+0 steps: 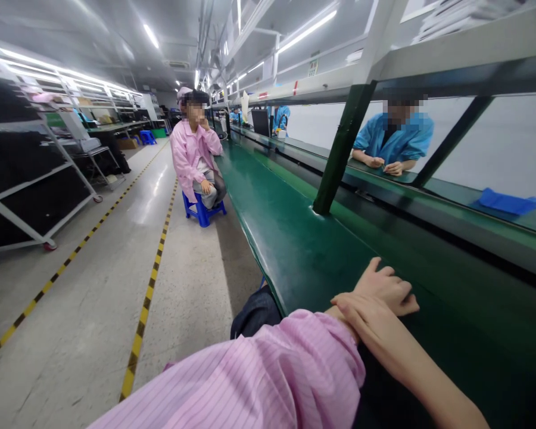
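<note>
Long green workbench (295,238), left hand (386,289) flat and empty, right hand (366,325) across its wrist, seated coworker (194,158) beyond.

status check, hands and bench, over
Left hand flat on the green bench, holding nothing. Right hand laid over the left wrist, holding nothing. Bench around them bare; blue cloth far side.

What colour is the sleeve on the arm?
Pink with thin stripes; the sleeve shows best in the head view.

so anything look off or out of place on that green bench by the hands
Nothing stands out. The left hand and right hand rest crossed on the green bench, holding nothing. A blue cloth lies crumpled on the far ledge, nothing spilled or damaged.
</note>
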Tool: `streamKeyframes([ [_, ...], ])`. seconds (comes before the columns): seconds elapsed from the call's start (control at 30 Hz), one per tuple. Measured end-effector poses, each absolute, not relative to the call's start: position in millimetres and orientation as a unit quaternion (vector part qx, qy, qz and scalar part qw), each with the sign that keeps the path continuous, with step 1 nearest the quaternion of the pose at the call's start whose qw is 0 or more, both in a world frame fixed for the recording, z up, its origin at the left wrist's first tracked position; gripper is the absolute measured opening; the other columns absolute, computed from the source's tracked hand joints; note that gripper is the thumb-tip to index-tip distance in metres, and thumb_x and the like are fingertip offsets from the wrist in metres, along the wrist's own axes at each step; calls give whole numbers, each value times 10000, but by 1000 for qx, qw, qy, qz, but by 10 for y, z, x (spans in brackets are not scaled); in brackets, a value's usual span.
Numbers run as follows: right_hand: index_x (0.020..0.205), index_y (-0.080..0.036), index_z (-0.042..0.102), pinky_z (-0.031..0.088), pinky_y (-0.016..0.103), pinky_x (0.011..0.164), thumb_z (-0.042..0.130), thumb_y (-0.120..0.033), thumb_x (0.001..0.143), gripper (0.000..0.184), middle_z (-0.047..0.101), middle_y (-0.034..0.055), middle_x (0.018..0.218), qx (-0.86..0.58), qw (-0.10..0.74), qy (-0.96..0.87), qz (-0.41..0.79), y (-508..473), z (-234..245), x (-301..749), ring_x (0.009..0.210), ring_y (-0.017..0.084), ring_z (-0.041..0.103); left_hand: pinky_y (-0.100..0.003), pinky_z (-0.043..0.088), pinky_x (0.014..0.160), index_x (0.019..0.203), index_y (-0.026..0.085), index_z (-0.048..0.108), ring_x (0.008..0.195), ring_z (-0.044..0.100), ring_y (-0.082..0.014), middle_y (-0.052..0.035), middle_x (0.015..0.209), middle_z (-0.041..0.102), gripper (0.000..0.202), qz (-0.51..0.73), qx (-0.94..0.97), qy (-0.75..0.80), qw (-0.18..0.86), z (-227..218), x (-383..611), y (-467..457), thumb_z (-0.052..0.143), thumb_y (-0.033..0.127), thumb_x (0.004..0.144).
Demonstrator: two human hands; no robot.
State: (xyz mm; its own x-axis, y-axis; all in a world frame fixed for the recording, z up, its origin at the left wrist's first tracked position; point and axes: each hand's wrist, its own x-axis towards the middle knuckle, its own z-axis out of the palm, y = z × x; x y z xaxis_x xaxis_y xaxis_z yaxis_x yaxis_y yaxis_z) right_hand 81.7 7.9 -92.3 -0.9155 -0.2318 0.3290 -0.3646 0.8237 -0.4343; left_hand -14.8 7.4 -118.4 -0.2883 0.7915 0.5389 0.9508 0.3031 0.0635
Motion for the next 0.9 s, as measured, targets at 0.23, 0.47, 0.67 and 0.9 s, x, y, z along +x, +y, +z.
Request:
streamKeyframes([
  [0.23, 1241, -192, 622, 215, 628, 1050, 108, -654, 962, 746, 434, 114, 1377, 64, 206, -964, 156, 507, -1329, 621, 1332, 326, 291, -522, 250, 1123, 1416, 54, 358, 1342, 335, -355, -195, 1495, 289, 583, -226, -418, -856, 206, -1274, -139, 142, 398, 393, 943],
  [0.47, 1405, -168, 465, 222, 552, 1078, -23, -583, 987, 765, 253, 110, 1479, 18, 248, -966, 67, 692, -1404, 665, 1376, 275, 191, -522, 176, 1152, 1508, 119, 142, 1436, 76, -298, -176, 1549, 61, 654, -174, -315, -908, 215, -1257, -153, 161, 396, 361, 956],
  [0.67, 1454, -122, 374, 216, 550, 1082, -40, -552, 991, 755, 218, 144, 1488, -48, 233, -968, 75, 702, -1396, 712, 1378, 269, 184, -520, 179, 1152, 1515, 144, 96, 1431, 78, -317, -158, 1554, 16, 628, -166, -309, -915, 198, -1186, -151, 134, 357, 320, 971],
  [0.9, 1443, -119, 386, 180, 571, 1094, 18, -495, 1002, 687, 335, 141, 1440, -100, 189, -971, 107, 760, -1467, 734, 1361, 270, 240, -525, 206, 1146, 1473, 165, 301, 1416, 193, -313, -122, 1534, 206, 507, -100, -366, -923, 63, -1224, -159, 154, 339, 299, 985],
])
